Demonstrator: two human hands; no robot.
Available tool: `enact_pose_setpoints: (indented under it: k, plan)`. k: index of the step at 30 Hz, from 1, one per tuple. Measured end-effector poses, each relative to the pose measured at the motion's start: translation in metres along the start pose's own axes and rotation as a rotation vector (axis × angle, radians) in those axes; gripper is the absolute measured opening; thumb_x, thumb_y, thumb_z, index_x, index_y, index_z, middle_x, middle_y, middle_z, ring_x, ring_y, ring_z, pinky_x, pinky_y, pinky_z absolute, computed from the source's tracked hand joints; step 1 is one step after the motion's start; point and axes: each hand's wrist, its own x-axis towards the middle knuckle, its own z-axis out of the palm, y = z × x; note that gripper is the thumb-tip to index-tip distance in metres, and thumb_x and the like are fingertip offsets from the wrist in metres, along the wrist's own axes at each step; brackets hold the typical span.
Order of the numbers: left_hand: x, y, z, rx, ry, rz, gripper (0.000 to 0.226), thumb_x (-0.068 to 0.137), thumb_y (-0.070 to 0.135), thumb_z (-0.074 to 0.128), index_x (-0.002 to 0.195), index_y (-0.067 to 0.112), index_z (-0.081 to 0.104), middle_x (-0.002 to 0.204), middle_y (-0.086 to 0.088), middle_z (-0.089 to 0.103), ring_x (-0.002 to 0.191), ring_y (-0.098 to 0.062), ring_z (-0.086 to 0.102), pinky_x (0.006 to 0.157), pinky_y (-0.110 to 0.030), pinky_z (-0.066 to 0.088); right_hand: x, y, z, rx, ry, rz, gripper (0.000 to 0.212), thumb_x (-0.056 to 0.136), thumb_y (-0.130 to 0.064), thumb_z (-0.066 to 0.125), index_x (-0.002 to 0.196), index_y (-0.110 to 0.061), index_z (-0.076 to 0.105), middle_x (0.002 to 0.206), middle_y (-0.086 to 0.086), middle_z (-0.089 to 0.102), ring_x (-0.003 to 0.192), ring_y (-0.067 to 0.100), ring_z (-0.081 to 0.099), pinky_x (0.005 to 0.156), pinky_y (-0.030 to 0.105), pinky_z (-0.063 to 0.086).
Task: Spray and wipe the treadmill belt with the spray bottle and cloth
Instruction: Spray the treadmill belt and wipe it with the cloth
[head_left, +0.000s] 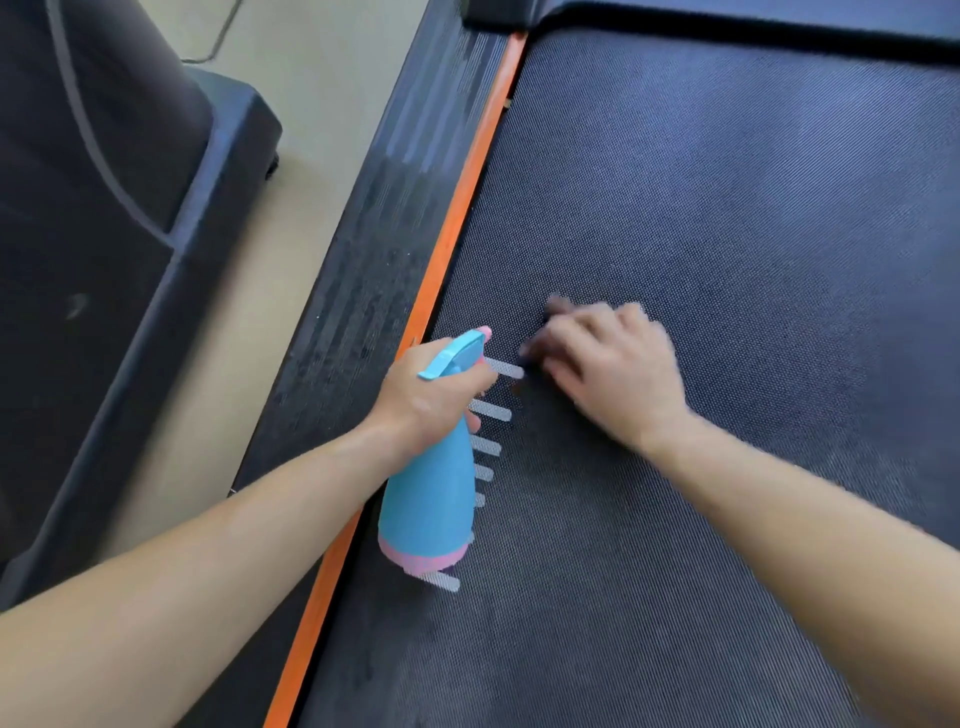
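Over treadmill belt (727, 208) left edge, spray bottle (431, 499) gripped at neck by left hand (426, 400) fingers. On belt, dark blurred cloth (535, 351) clutched under curled right hand (613, 369) fingers, near orange side strip (457, 234).

You've got wide open room on the dark textured treadmill belt (753, 208) ahead & right of your right grip (613, 369), which covers a dark cloth (540, 332) (blurred), up to the black raised motor cover (727, 15) at the far end. Left grip (426, 400) w/ the blue plastic spray bottle w/ pink base (431, 493) blocks the belt's left edge; only a narrow gap betw. the grips. Past the thin orange edge strip (457, 218) & black ribbed side rail (384, 234), a lane of beige floor (291, 291) runs free, walled by the dark bulky machine base (104, 208) far left.
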Motion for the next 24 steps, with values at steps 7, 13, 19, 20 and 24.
enact_pose_setpoints:
  k: [7, 13, 19, 20, 24]
  plan:
    - [0.005, -0.002, -0.002, 0.010, -0.024, 0.001, 0.032, 0.084, 0.038, 0.074, 0.104, 0.014, 0.074, 0.115, 0.010, 0.070, 0.056, -0.014, 0.072, 0.073, -0.030, 0.051, 0.041, 0.045, -0.002, -0.104, -0.033, 0.323, 0.044, 0.093, -0.060, 0.049, 0.120, -0.027, 0.062, 0.119, 0.007, 0.058, 0.105, 0.039, 0.051, 0.075, 0.047, 0.049]
    - [0.006, -0.007, -0.002, 0.021, -0.024, 0.004, 0.016, 0.093, 0.027, 0.072, 0.103, 0.015, 0.074, 0.110, 0.010, 0.068, 0.056, -0.013, 0.072, 0.071, -0.030, 0.050, -0.080, -0.036, -0.018, 0.089, -0.093, -0.218, 0.038, 0.094, -0.052, 0.057, 0.117, -0.023, 0.066, 0.118, 0.003, 0.065, 0.087, 0.032, 0.054, 0.068, 0.044, 0.045]
    - [0.008, 0.002, 0.001, -0.003, -0.031, 0.055, 0.005, 0.095, 0.027, 0.070, 0.098, 0.028, 0.074, 0.105, 0.020, 0.065, 0.057, -0.012, 0.072, 0.067, -0.027, 0.050, -0.044, 0.004, -0.028, 0.129, 0.058, -0.045, 0.038, 0.095, -0.048, 0.063, 0.122, -0.021, 0.068, 0.119, 0.003, 0.065, 0.091, 0.035, 0.058, 0.073, 0.047, 0.050]
    - [0.009, 0.002, 0.002, 0.004, -0.036, 0.059, 0.004, 0.095, 0.027, 0.070, 0.098, 0.028, 0.074, 0.106, 0.020, 0.066, 0.057, -0.012, 0.072, 0.067, -0.027, 0.050, -0.026, 0.026, -0.029, 0.115, 0.110, 0.064, 0.039, 0.095, -0.048, 0.063, 0.123, -0.022, 0.068, 0.119, 0.005, 0.065, 0.093, 0.037, 0.057, 0.076, 0.048, 0.051]
    - [0.014, 0.006, 0.004, 0.029, -0.043, 0.074, 0.008, 0.095, 0.028, 0.072, 0.095, 0.020, 0.074, 0.107, 0.018, 0.067, 0.054, -0.014, 0.072, 0.069, -0.029, 0.048, 0.038, 0.111, -0.030, 0.039, 0.046, 0.342, 0.043, 0.094, -0.052, 0.058, 0.125, -0.024, 0.065, 0.127, 0.008, 0.059, 0.108, 0.043, 0.051, 0.086, 0.055, 0.052]
